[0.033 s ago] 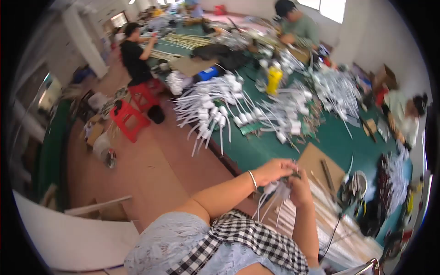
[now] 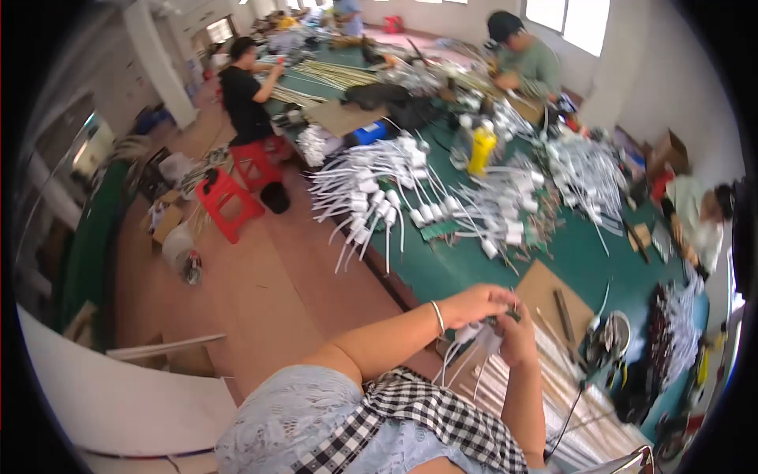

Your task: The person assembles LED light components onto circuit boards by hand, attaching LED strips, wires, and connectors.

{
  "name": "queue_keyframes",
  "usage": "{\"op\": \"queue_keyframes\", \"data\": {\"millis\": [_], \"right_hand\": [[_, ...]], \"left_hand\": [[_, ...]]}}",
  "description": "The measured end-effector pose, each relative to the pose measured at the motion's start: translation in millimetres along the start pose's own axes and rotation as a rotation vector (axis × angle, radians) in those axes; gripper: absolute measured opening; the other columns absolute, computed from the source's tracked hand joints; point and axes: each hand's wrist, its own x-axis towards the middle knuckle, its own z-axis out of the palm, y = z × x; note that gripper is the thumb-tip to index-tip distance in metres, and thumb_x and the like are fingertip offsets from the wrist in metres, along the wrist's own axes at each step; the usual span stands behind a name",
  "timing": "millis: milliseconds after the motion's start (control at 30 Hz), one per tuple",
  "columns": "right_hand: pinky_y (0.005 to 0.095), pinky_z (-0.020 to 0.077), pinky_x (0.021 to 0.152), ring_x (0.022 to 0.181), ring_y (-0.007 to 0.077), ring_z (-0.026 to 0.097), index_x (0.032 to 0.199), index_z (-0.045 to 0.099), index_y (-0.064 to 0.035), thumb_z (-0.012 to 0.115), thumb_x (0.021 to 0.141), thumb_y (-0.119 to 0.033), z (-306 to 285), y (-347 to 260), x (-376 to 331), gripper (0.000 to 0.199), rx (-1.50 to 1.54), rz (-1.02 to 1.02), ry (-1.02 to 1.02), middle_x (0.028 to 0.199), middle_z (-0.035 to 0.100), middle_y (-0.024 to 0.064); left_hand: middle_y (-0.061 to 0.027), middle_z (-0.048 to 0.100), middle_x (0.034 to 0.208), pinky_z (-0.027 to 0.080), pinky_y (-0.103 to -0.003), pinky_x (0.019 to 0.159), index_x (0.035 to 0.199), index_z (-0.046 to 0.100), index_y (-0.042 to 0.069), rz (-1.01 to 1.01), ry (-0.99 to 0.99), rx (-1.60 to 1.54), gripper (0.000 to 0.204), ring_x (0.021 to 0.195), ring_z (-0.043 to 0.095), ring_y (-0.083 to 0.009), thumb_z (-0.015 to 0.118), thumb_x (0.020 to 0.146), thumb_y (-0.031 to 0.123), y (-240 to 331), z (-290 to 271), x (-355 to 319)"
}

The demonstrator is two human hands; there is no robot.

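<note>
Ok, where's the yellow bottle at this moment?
In the head view, the yellow bottle stands right of centre, in the upper half, on the green table, just right of a clear bottle.

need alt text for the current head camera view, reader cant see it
A person's left hand and right hand meet, holding corded white pieces beside a green table. Heaps of similar white pieces lie on it near a yellow bottle, with other people along its sides.
</note>
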Motion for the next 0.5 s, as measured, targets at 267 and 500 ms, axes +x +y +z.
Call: {"op": "queue_keyframes", "data": {"millis": [267,500], "right_hand": [[0.0219,0.0398,0.054,0.063,0.0085,0.055,0.100,0.059,-0.0015,0.056,0.085,-0.007,18,-26,1,0.015,-0.360,0.051,-0.238,0.073,0.059,0.0018],[0.0227,0.0419,0.054,0.066,0.0094,0.060,0.097,0.060,-0.0001,0.056,0.086,-0.010,33,-5,30,0.015,-0.632,-0.141,-0.093,0.074,0.063,0.0036]], "left_hand": [[-0.0076,0.053,0.124,0.036,-0.028,0.097,0.120,0.052,-0.004,-0.016,0.074,0.083,0.033,0.115,0.047,-0.0135,0.052,0.092,0.013,19,-5,-31],[-0.0036,0.061,0.073,0.044,-0.024,0.053,0.102,0.063,0.000,0.154,0.484,0.188,0.026,0.059,0.052,-0.0099,0.048,0.095,0.021,10,9,-21]]}}
